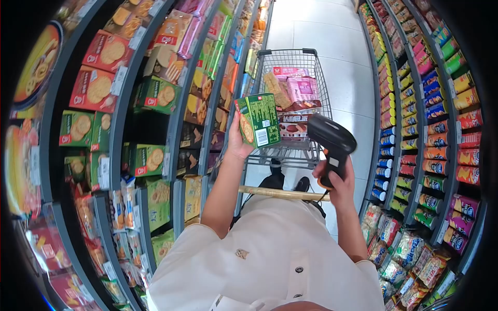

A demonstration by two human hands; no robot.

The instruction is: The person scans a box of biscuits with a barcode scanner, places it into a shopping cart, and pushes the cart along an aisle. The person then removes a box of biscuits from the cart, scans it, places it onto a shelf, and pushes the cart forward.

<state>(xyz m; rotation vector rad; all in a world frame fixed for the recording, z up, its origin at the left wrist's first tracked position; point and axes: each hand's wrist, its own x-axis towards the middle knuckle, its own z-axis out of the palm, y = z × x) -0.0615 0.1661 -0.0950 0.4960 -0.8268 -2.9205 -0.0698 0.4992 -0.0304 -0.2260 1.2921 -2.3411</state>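
My left hand (237,140) holds a green cracker box (258,121) upright, its barcode side turned toward the scanner. My right hand (337,181) grips a black handheld barcode scanner (333,142), whose head points left at the box from a short distance. Both are raised above the near end of a wire shopping cart (316,93) that stands in the aisle ahead of me. Pink and brown snack packages (296,88) lie in the cart's basket.
Shelves of green and red cracker boxes (155,96) curve along my left. Shelves of canned chips (430,150) and bagged snacks (410,259) line my right. A wooden cart handle (280,193) crosses in front of my body. White tiled floor (316,26) runs beyond the cart.
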